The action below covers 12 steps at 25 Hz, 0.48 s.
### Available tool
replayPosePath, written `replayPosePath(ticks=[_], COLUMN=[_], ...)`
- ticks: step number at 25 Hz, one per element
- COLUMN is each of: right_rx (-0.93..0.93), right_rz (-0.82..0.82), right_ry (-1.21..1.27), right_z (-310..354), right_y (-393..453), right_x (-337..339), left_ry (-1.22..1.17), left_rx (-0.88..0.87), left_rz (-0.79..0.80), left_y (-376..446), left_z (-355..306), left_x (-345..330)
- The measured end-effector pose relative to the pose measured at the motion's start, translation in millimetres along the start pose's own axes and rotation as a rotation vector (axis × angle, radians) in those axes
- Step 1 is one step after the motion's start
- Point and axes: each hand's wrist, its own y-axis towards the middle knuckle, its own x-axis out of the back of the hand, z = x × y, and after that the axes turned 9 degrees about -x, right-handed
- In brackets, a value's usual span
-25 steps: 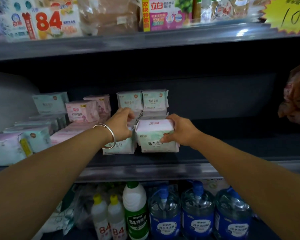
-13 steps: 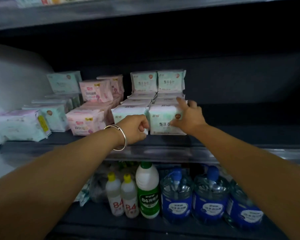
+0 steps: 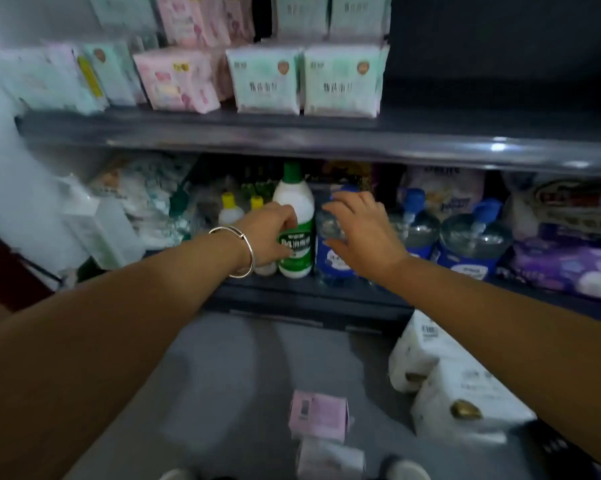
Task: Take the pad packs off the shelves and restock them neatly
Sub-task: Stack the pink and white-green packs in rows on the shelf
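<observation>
Both hands (image 3: 361, 233) empty below stocked pad packs (image 3: 306, 81)

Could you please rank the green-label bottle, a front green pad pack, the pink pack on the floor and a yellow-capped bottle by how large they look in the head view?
1. Front green pad pack
2. Green-label bottle, partly covered by the left hand, so its rank against the next is unsure
3. Pink pack on the floor, nearer the camera
4. Yellow-capped bottle, mostly hidden

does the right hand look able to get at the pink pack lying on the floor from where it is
Probably yes. The right hand is open and holds nothing, out in front of the blue-labelled jugs on the bottom shelf. The pink pack lies on open floor below with nothing over it; the hand would need to drop down and back.
</observation>
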Motion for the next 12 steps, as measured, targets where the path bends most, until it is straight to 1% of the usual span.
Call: replayPosePath(ticks=[2,6,10,12], right_rx=[-0.009,-0.011,-0.035,-0.041], right_rz=[0.084,0.315,0.599,0.746], right_ry=[-0.007,-0.050,-0.009,0.001], right_z=[-7.3,-24.2,-35.9,-40.0], right_y=[-34.3,-94.8,-140.2,-158.3], right_x=[-19.6,-72.7,-137.1,-168.9], left_ry=[-0.015,-0.045,-0.038,-0.053], left_rx=[0.028,0.047,0.055,0.037], left_rz=[0.086,0.232,0.370,0.406], left_y=[-23.6,-60.7,-71.4,-72.4], left_z=[-1.8,-6.4,-12.6,-13.2], left_x=[-38.7,-117.6,-183.2,-212.8])
